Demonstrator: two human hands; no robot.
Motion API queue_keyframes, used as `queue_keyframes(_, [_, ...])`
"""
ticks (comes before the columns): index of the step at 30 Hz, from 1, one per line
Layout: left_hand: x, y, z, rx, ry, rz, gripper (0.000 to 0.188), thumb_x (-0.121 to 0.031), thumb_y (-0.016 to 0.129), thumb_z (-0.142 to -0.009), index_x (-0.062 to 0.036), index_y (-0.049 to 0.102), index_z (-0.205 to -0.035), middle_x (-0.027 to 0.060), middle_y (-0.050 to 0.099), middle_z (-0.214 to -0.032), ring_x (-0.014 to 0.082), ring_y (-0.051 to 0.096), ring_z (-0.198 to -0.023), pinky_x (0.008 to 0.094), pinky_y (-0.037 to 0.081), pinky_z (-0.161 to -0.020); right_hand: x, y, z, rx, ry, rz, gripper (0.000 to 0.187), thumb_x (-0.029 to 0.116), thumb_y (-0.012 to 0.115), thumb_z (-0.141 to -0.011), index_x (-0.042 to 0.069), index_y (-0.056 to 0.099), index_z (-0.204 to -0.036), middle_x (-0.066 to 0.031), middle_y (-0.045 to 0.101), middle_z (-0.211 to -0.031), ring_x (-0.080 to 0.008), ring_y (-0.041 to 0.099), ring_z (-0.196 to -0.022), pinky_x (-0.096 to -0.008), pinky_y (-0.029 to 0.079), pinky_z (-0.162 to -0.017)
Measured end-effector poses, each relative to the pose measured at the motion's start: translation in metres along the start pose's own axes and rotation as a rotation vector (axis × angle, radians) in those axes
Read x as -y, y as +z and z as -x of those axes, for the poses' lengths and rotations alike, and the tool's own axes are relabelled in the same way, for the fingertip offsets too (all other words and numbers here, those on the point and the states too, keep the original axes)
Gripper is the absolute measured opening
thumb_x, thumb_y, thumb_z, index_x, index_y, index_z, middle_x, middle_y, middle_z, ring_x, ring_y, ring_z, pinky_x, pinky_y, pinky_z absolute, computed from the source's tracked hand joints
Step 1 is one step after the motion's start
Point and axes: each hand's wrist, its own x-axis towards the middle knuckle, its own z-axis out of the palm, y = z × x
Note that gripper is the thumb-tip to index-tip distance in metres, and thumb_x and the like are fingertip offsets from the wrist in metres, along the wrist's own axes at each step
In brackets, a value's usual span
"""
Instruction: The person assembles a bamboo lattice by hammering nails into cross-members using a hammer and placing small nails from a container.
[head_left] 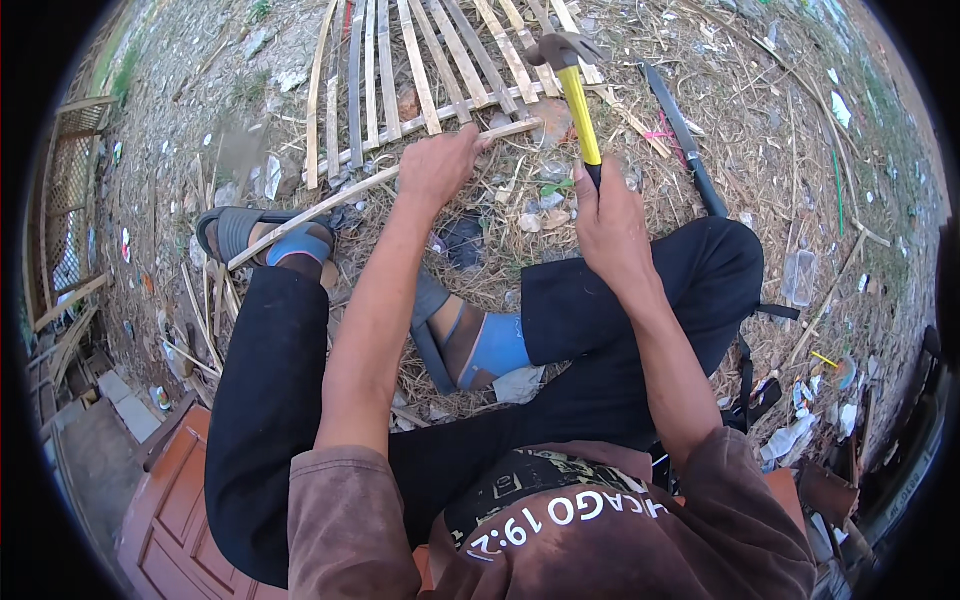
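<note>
My right hand [610,222] grips the yellow handle of a claw hammer [572,80], whose steel head is raised over a lattice of bamboo slats [420,75] lying on the ground. My left hand [438,165] presses down on a long bamboo strip [340,200] that runs diagonally across the near edge of the lattice. I sit with black trousers and blue socks in sandals [245,232], one foot resting on the strip's lower end.
A machete with a black handle [685,140] lies on the ground right of the hammer. Dry grass, litter and plastic scraps cover the dirt. A wooden door panel [175,510] lies at lower left, and loose bamboo strips [205,330] lie beside my left leg.
</note>
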Motion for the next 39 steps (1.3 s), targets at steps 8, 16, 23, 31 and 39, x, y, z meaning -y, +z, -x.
queue_keyframes(8, [0.007,0.002,0.001,-0.012,-0.022,0.004,0.031,-0.044,0.043,-0.104,-0.015,0.053,-0.102,0.0156,0.068,-0.071,0.0399,0.068,-0.069,0.0534,0.05,-0.058,0.014,-0.016,-0.002,-0.053,-0.026,-0.114,0.023,0.021,0.052,-0.103,-0.001,0.048,-0.097,-0.0279,0.058,-0.063,-0.0507,0.061,-0.065,-0.0571,0.042,-0.057])
queue_keyframes(16, [0.002,0.002,-0.002,0.029,-0.024,-0.01,0.03,-0.043,0.043,-0.104,-0.0151,0.054,-0.104,0.0157,0.068,-0.073,0.0391,0.068,-0.07,0.053,0.051,-0.06,-0.022,-0.003,0.003,0.029,0.093,0.017,0.025,0.023,0.053,-0.103,-0.001,0.05,-0.097,-0.0248,0.06,-0.066,-0.0474,0.061,-0.063,-0.0553,0.043,-0.059])
queue_keyframes(23, [-0.003,0.001,-0.006,-0.003,-0.014,-0.006,0.031,-0.044,0.043,-0.104,-0.0158,0.056,-0.102,0.0156,0.069,-0.073,0.0389,0.069,-0.07,0.0521,0.052,-0.059,-0.03,-0.039,0.0,0.028,0.191,-0.153,0.027,0.025,0.053,-0.104,0.0,0.051,-0.096,-0.0194,0.059,-0.073,-0.0365,0.058,-0.059,-0.047,0.043,-0.058])
queue_keyframes(31, [0.002,0.006,0.0,-0.036,-0.031,-0.004,0.034,-0.048,0.043,-0.104,-0.0159,0.055,-0.101,0.0152,0.069,-0.072,0.0382,0.069,-0.069,0.0524,0.051,-0.057,-0.022,-0.087,-0.021,0.767,0.389,0.058,0.018,0.021,0.05,-0.104,0.004,0.051,-0.108,-0.0004,0.05,-0.071,-0.0083,0.052,-0.053,-0.0251,0.044,-0.044])
queue_keyframes(39, [-0.004,-0.026,-0.006,-0.018,-0.046,0.07,0.037,-0.049,0.045,-0.103,-0.0143,0.058,-0.1,0.0186,0.067,-0.071,0.0416,0.068,-0.072,0.0545,0.05,-0.059,0.021,-0.102,-0.082,1.023,0.27,0.491,0.025,0.022,0.048,-0.104,-0.001,0.053,-0.109,-0.0064,0.056,-0.065,-0.0166,0.06,-0.05,-0.0344,0.051,-0.046])
